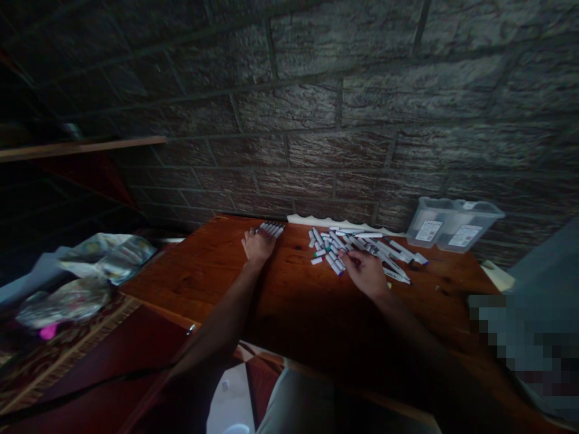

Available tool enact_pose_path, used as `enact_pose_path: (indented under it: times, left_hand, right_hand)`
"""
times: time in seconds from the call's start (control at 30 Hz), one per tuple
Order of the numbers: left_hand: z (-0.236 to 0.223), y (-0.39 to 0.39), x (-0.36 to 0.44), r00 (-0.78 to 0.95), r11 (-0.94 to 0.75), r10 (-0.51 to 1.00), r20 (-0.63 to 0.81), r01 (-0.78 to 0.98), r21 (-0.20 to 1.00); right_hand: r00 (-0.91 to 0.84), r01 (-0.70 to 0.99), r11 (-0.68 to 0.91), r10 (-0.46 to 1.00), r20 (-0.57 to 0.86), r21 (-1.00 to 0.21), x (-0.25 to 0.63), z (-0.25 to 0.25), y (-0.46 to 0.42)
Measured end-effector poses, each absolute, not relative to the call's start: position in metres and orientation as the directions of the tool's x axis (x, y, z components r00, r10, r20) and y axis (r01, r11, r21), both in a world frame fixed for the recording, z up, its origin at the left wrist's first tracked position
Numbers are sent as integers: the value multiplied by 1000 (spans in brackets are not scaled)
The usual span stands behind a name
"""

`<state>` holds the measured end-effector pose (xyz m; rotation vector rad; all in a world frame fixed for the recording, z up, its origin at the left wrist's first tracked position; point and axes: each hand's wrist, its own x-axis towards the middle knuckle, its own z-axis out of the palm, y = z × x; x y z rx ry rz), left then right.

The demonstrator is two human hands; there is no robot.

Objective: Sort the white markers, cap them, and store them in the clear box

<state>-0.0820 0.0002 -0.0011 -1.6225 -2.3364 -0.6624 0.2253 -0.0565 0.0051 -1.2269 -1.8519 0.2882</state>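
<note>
1. Here, two hands reach over one brown wooden worktop [212,265].
2. The left hand [259,245] is palm down and partly open, with its fingers on the row of markers [274,229]. There look to be about five or six, side by side.
3. The right hand [364,271] has bent fingers, with thumb and finger close together at the edge of the pile of markers [357,241]. I cannot tell if it has hold of one.
4. The pile has more than twenty, too jumbled to count. It lies right of the row, well apart from it.
5. Two clear tubs, the left tub [425,223] and the right tub [468,226], stand upright by the wall [316,163]. Each has one white label. What is inside is hard to see.
6. Many pile markers slant, with their near ends to the right. A few at the back lie almost along the one white wavy strip [301,221]. Some ends are green, purple or blue. In the row, I cannot tell which ends are the caps.
</note>
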Motion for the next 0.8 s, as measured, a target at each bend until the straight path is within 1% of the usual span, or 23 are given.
enact_pose_path:
  times: [0.17, 0.4, 0.63, 0.8]
  left_hand:
    - [-3, 0, -83, -346, 258, 837, 425, 933, 250]
    - [-3, -1, -83, -313, 244, 850, 424, 947, 208]
    - [-3, -1, -81, -261, 183, 863, 432, 959, 214]
    - [-5, 0, -81, -274, 198, 852, 447, 958, 209]
  right_hand:
    - [-131, 635, 484, 836, 533, -602, 225, 5, -57]
    - [-130, 645, 481, 835, 535, -594, 225, 6, -56]
    - [-125, 643, 473, 841, 527, -602, 225, 5, -56]
    - [-127, 635, 472, 844, 520, -611, 225, 5, -56]
